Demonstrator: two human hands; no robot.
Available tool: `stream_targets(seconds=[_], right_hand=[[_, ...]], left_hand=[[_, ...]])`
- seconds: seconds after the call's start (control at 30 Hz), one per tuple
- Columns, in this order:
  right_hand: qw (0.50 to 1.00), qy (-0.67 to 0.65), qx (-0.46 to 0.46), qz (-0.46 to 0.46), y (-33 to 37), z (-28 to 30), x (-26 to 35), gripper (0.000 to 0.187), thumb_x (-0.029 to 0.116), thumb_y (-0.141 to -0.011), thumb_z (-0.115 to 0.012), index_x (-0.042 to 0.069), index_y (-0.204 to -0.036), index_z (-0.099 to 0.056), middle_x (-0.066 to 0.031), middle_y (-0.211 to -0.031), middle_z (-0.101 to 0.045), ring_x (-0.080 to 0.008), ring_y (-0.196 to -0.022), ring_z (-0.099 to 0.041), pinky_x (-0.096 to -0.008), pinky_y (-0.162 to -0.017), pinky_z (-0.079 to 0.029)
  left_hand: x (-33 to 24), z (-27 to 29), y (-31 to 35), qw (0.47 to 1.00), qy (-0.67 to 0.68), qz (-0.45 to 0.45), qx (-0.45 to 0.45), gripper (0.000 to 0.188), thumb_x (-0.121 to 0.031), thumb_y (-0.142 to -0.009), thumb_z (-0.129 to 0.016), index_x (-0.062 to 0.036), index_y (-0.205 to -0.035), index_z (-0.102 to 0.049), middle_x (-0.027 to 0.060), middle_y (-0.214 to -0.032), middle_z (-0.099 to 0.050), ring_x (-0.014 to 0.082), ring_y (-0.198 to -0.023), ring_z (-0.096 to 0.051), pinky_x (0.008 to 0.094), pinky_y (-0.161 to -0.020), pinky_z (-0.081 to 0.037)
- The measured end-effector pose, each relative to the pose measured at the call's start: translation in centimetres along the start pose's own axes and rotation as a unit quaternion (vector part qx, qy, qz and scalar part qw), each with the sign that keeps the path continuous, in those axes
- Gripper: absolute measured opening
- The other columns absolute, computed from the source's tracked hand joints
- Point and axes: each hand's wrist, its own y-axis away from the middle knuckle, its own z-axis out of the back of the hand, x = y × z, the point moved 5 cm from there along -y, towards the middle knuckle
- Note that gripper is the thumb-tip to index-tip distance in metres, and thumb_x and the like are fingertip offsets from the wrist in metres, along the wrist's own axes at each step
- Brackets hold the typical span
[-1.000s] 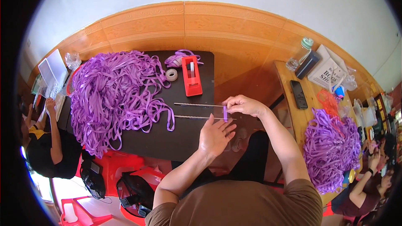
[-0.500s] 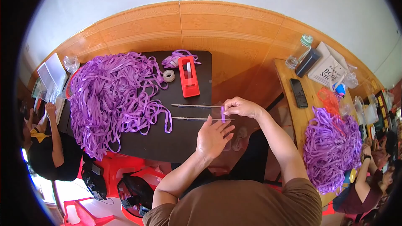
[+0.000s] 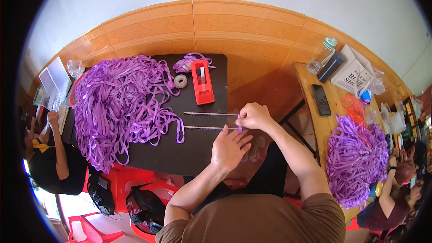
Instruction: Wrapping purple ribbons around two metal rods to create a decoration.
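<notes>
Two thin metal rods (image 3: 208, 113) stick out past the right edge of the dark table, side by side. A short band of purple ribbon (image 3: 240, 130) crosses them near their free ends. My right hand (image 3: 254, 117) is closed over this ribbon at the far rod, its fingertips pinching it. Just below the near rod, my left hand (image 3: 228, 150) lies palm up with fingers spread, its fingertips close to the ribbon. Whether they touch it I cannot tell. Left of the rods, a large heap of purple ribbons (image 3: 121, 99) covers much of the table, one loop reaching toward the near rod.
A red tape dispenser (image 3: 203, 83) and a tape roll (image 3: 181, 81) stand behind the rods. To the right, a wooden table (image 3: 310, 94) bears a phone (image 3: 321, 100), a bottle (image 3: 321, 56) and another ribbon heap (image 3: 355, 162). Red chairs (image 3: 119, 186) and other people are nearby.
My right hand has turned and moved slightly nearer and left, its fingers now covering more of the ribbon band. My left hand has stayed in place.
</notes>
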Motion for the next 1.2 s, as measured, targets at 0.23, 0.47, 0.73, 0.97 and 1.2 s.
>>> stream_targets(seconds=[0.23, 0.47, 0.73, 0.97, 1.2], right_hand=[[0.983, 0.115, -0.143, 0.016, 1.7, -0.1, 1.1, 0.023, 0.035, -0.070, -0.065, 0.013, -0.066, -0.070, -0.0060, -0.065, -0.064, -0.0257, -0.081, -0.058, -0.0450, -0.074, -0.034], [0.947, 0.165, -0.274, 0.029, 3.2, -1.1, 1.8, 0.028, 0.037, -0.072, -0.067, 0.010, -0.068, -0.071, -0.0082, -0.067, -0.064, -0.0243, -0.078, -0.058, -0.0438, -0.069, -0.034], [0.931, -0.126, -0.341, 0.040, 3.8, 0.3, -1.8, 0.037, 0.037, -0.078, -0.071, 0.005, -0.062, -0.061, -0.0055, -0.063, -0.061, -0.0179, -0.065, -0.057, -0.0375, -0.063, -0.037], [0.661, -0.749, 0.030, 0.026, -0.2, -5.6, -7.3, 0.070, 0.063, -0.092, -0.034, 0.008, -0.136, -0.039, -0.0218, -0.115, -0.059, -0.0299, -0.107, -0.056, -0.0441, -0.096, -0.038], [0.559, -0.811, 0.147, 0.089, -1.1, -7.7, -4.3, 0.069, 0.063, -0.094, -0.027, 0.011, -0.140, -0.035, -0.0225, -0.110, -0.060, -0.0330, -0.102, -0.059, -0.0445, -0.084, -0.049]], left_hand=[[0.2, 0.1, -0.2, 1.000, 0.015, 0.007, 0.008, 0.072, -0.046, -0.096, -0.037, 0.0061, -0.142, -0.019, 0.0163, -0.139, -0.035, 0.0305, -0.126, -0.038, 0.0403, -0.100, -0.032], [0.3, 0.3, -0.3, 0.999, 0.023, 0.005, 0.024, 0.061, -0.047, -0.094, -0.040, 0.0020, -0.129, -0.039, 0.0129, -0.124, -0.047, 0.0241, -0.112, -0.045, 0.0390, -0.101, -0.031], [0.1, 0.1, -0.1, 1.000, 0.010, 0.003, 0.006, 0.064, -0.045, -0.096, -0.039, 0.0042, -0.136, -0.031, 0.0143, -0.132, -0.041, 0.0281, -0.119, -0.043, 0.0389, -0.097, -0.034], [0.1, 0.2, -0.2, 1.000, 0.009, -0.002, 0.007, 0.066, -0.045, -0.094, -0.042, 0.0051, -0.136, -0.031, 0.0162, -0.133, -0.041, 0.0320, -0.121, -0.044, 0.0403, -0.095, -0.037], [0.3, 0.3, -0.2, 0.999, 0.019, 0.007, 0.037, 0.067, -0.046, -0.094, -0.040, 0.0062, -0.135, -0.031, 0.0167, -0.133, -0.041, 0.0336, -0.121, -0.044, 0.0401, -0.095, -0.037]])
